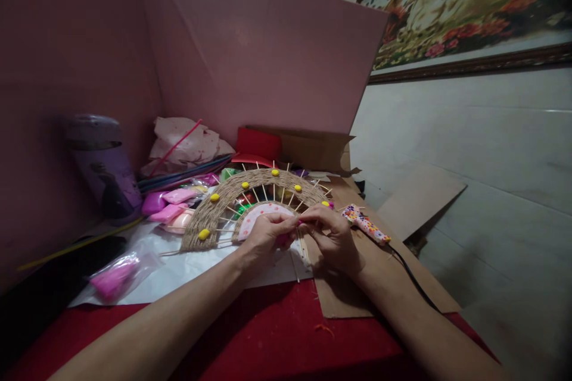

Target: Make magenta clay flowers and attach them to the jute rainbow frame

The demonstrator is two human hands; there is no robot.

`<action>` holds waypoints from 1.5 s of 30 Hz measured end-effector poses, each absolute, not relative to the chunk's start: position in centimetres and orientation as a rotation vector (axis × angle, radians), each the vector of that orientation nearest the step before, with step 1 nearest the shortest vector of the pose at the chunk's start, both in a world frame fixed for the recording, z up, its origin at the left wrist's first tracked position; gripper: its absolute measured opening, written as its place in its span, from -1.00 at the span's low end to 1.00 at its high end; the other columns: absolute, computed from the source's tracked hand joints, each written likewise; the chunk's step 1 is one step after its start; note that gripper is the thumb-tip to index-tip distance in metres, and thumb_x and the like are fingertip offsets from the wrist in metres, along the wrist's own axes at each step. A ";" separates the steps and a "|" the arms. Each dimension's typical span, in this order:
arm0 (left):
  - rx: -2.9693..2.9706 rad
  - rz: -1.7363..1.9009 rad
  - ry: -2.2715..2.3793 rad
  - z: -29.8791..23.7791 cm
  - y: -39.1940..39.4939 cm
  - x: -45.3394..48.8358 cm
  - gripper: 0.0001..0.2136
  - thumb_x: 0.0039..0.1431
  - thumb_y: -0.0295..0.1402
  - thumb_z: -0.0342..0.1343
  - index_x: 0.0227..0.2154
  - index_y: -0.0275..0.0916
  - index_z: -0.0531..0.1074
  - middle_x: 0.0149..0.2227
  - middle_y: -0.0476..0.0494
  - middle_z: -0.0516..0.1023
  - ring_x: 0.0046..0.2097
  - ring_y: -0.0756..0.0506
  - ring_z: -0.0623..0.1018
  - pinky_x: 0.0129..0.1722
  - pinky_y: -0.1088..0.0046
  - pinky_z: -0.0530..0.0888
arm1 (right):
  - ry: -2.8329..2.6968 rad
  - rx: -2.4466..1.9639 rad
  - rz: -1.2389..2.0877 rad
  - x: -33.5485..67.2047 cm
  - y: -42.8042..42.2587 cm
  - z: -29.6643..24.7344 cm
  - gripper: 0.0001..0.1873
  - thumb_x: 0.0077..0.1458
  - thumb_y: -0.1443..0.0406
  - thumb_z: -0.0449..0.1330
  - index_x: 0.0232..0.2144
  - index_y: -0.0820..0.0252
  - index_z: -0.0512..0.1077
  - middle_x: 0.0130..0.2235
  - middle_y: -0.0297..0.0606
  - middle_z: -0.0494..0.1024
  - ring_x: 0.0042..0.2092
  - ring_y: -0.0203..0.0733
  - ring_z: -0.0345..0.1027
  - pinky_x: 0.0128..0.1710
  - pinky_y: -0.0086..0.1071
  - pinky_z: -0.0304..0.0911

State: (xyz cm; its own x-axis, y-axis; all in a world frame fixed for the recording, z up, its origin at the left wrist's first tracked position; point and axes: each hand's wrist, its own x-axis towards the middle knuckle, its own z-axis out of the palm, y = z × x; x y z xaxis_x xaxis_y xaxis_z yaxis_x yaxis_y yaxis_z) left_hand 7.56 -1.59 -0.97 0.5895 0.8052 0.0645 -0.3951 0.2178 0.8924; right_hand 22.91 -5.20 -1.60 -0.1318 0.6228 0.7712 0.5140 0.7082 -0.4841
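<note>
My left hand [268,237] and my right hand [334,239] meet fingertip to fingertip over the table. Both pinch a small lump of magenta clay [299,222], mostly hidden by the fingers. More magenta shows beneath my left fingers. Just behind the hands lies a twine-woven fan-shaped arch [232,193] with thin sticks radiating through it. Several yellow dots [245,185] sit along its band, and a magenta-and-yellow spot is at its right end. A pale half-disc with pinkish dots [263,214] forms its centre, partly covered by my left hand.
A glue gun [366,226] with a flowered body lies right on cardboard [344,297], its black cord trailing forward. Bagged pink clay [115,278] and pink and purple packets [167,205] lie left. A purple tumbler [105,172] stands behind them. Pink panels [263,53] rise at the back.
</note>
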 end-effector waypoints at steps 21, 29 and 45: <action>1.038 0.885 0.463 -1.1 -1.7 7.5 -0.67 -0.21 -0.17 0.32 -0.62 -0.36 0.40 -0.68 0.00 0.34 -0.65 0.13 0.22 -0.63 0.56 0.06 | -1.768 -0.962 0.106 22.8 -5.4 -1.4 -0.96 0.09 0.34 0.17 -0.37 0.15 0.43 -0.40 -0.29 0.45 -0.37 -0.25 0.29 -0.39 -0.35 0.21; 1.058 0.853 0.449 -0.8 -1.7 7.4 -0.70 -0.19 -0.20 0.31 -0.60 -0.36 0.40 -0.67 0.01 0.34 -0.65 0.14 0.21 -0.64 0.57 0.04 | -1.752 -1.009 0.120 22.7 -5.4 -1.5 -0.95 0.08 0.30 0.18 -0.36 0.17 0.42 -0.41 -0.30 0.43 -0.40 -0.27 0.26 -0.43 -0.38 0.18; 1.050 0.833 0.446 -0.9 -1.6 7.3 -0.70 -0.15 -0.18 0.29 -0.58 -0.35 0.41 -0.66 0.01 0.35 -0.65 0.13 0.22 -0.64 0.57 0.04 | -1.755 -0.956 0.124 22.7 -5.3 -1.4 -0.95 0.09 0.33 0.16 -0.37 0.16 0.43 -0.38 -0.28 0.43 -0.35 -0.24 0.29 -0.40 -0.36 0.22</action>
